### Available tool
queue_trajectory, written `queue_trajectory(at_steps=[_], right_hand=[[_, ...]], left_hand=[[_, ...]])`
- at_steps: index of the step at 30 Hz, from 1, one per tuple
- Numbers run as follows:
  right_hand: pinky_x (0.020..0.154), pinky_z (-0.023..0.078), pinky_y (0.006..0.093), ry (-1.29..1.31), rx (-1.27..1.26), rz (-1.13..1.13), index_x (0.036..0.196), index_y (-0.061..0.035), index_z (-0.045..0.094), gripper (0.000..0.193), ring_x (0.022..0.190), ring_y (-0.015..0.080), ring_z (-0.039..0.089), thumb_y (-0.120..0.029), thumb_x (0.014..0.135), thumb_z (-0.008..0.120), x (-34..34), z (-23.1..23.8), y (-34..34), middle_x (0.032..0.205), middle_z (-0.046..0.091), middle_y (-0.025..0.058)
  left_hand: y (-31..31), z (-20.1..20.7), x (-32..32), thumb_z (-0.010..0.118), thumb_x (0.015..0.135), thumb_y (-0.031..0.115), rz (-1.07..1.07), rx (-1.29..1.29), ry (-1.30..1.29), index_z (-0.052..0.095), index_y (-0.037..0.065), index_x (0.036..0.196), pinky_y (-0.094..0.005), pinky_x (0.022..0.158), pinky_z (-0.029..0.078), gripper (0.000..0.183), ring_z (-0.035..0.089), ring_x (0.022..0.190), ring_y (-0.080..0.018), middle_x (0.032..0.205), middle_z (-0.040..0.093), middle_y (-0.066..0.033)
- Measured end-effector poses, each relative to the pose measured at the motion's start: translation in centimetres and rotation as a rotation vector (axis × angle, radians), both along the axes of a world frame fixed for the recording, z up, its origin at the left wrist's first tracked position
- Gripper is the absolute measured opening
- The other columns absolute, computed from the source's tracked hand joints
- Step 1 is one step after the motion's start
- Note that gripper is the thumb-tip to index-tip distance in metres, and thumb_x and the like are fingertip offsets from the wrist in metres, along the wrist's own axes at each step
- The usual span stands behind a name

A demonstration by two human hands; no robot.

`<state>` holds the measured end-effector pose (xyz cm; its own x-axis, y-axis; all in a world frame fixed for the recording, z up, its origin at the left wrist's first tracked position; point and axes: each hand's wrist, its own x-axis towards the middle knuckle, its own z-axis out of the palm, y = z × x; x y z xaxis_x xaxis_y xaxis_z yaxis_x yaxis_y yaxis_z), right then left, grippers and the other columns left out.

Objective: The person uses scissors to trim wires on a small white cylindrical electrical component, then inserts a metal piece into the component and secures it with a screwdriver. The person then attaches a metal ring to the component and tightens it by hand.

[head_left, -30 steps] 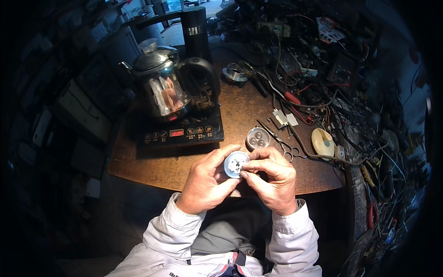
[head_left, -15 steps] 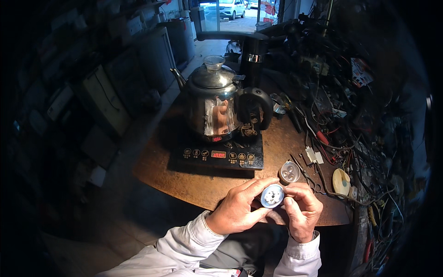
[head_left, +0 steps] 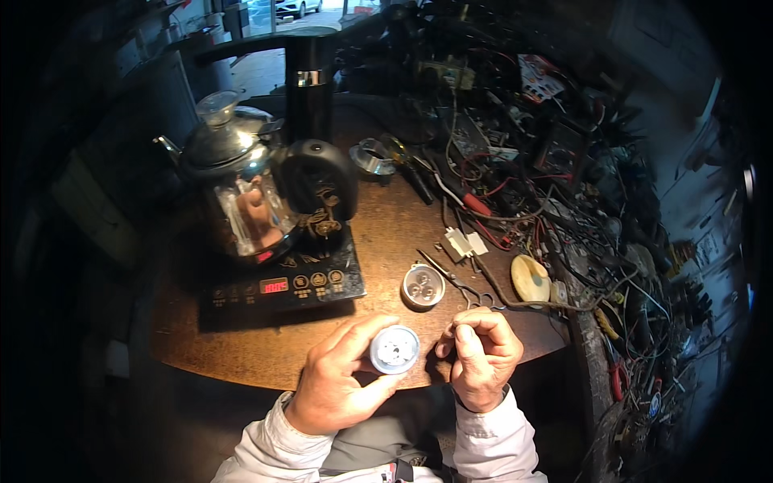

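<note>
So we've got the left hand (head_left: 340, 378) gripping a round blue-rimmed piece (head_left: 394, 349), thumb and fingers around its edge, white face up toward us. It's held over the near edge of the bench (head_left: 386, 241). Just to the right, clear of that piece, the right hand (head_left: 485, 358) is closed in a pinch, thumb against fingers; we can't tell if anything tiny is in there.

Just past the hands we see a round cup with three lenses (head_left: 423, 286) on the wood, scissors (head_left: 457, 282) next to it, then a white block (head_left: 459, 244) and a pale yellowish disc (head_left: 530, 280) farther right. Over on the left we have a shiny kettle (head_left: 241, 201) sitting on a black hot plate (head_left: 282, 290) with a lit red display. Behind that we spot a black column (head_left: 308, 105), and off right, a messy tangle of wires (head_left: 515, 173).
</note>
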<state>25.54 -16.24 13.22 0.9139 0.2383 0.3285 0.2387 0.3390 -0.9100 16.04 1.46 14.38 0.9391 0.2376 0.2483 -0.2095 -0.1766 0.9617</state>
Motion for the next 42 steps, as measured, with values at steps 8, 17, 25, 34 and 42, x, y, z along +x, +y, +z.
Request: queue_trajectory(at_steps=[8, 17, 25, 34, 42], right_hand=[[0.053, 0.048, 0.0241, 0.027, -0.135, -0.114, 0.105, 0.0016, 0.066, 0.003, 0.060, 0.0067, 0.059, 0.000, 0.105, 0.068, 0.5, 0.6, -3.3, 0.079, 0.068, 0.0051], [0.065, 0.053, 0.0284, -0.239, -0.630, -0.208, 0.102, 0.0039, 0.075, 0.008, 0.072, 0.0136, 0.068, 0.001, 0.094, 0.077, 4.6, 3.4, -6.3, 0.085, 0.072, 0.0072], [0.071, 0.056, 0.0412, -0.506, -0.919, -0.292, 0.098, 0.0037, 0.077, 0.014, 0.078, 0.0340, 0.073, -0.003, 0.086, 0.075, 12.1, 5.1, -4.8, 0.088, 0.073, 0.0198], [0.099, 0.054, 0.0470, -0.723, -0.946, 0.011, 0.107, 0.0009, 0.078, 0.027, 0.114, 0.0406, 0.068, -0.003, 0.081, 0.081, 14.2, 5.0, 0.6, 0.118, 0.073, 0.0210], [0.107, 0.050, 0.0487, -0.949, -1.000, -0.080, 0.106, -0.0028, 0.080, 0.033, 0.125, 0.0401, 0.063, 0.005, 0.074, 0.079, 15.1, 2.3, 1.2, 0.128, 0.071, 0.0200]], left_hand=[[-0.2, -0.1, 0.7, 0.088, 0.081, -0.002, 0.020, 0.004, 0.006, 0.063, -0.003, 0.136, -0.0314, 0.085, 0.065, 0.061, 0.076, 0.106, -0.0212, 0.122, 0.071, -0.0164], [-0.3, 0.5, 0.4, 0.086, 0.081, -0.007, 0.012, -0.031, 0.076, 0.062, -0.005, 0.136, -0.0306, 0.089, 0.065, 0.060, 0.075, 0.111, -0.0189, 0.122, 0.070, -0.0137], [-0.7, 0.1, 0.6, 0.086, 0.081, -0.010, 0.033, -0.139, 0.050, 0.061, -0.005, 0.136, -0.0286, 0.089, 0.063, 0.060, 0.074, 0.109, -0.0155, 0.119, 0.070, -0.0104], [-0.8, 0.3, 0.7, 0.086, 0.080, -0.009, 0.045, -0.149, 0.105, 0.062, -0.005, 0.135, -0.0278, 0.088, 0.063, 0.060, 0.074, 0.107, -0.0153, 0.119, 0.070, -0.0110], [-0.3, 0.0, 0.5, 0.081, 0.081, -0.014, 0.021, -0.006, 0.082, 0.055, -0.006, 0.142, -0.0297, 0.090, 0.064, 0.068, 0.075, 0.108, -0.0170, 0.119, 0.071, -0.0114]])
